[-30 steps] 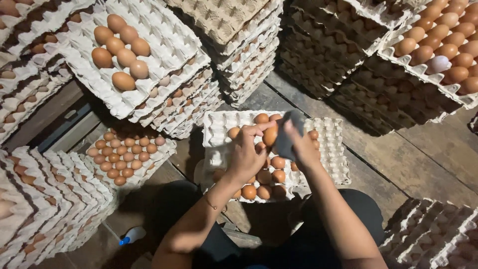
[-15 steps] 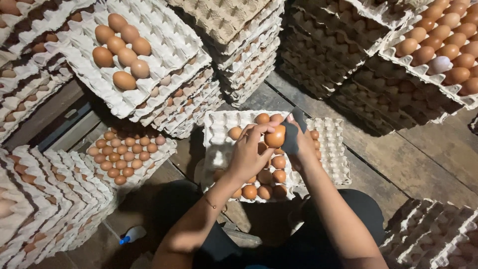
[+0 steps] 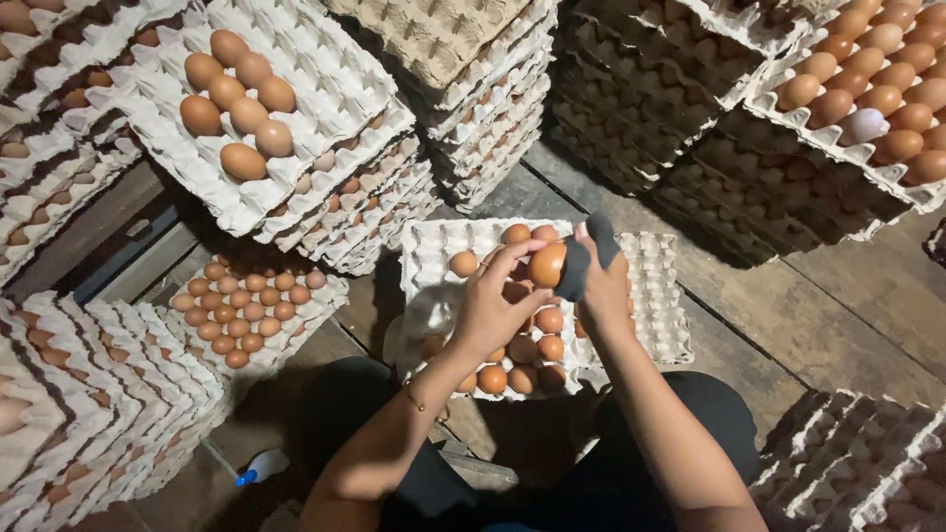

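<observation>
My left hand (image 3: 490,307) holds a brown egg (image 3: 547,264) up over a pale paper egg tray (image 3: 431,258) on the wooden floor. My right hand (image 3: 603,288) grips a dark grey cloth (image 3: 581,264) and presses it against the right side of that egg. Several more brown eggs (image 3: 520,347) lie in the tray below the hands. A second tray (image 3: 658,296) with bare cups sits beside it on the right, partly covered by my right arm.
Tall stacks of egg trays ring the spot: one with several eggs on top (image 3: 236,94) at the back left, a full tray (image 3: 251,305) low left, bare stacks (image 3: 89,394) near left, full trays (image 3: 867,89) back right. A blue-tipped white spray bottle (image 3: 261,465) lies on the floor.
Both hands have lifted the egg slightly and turned it, with the cloth sliding from above the egg round to its right side.
</observation>
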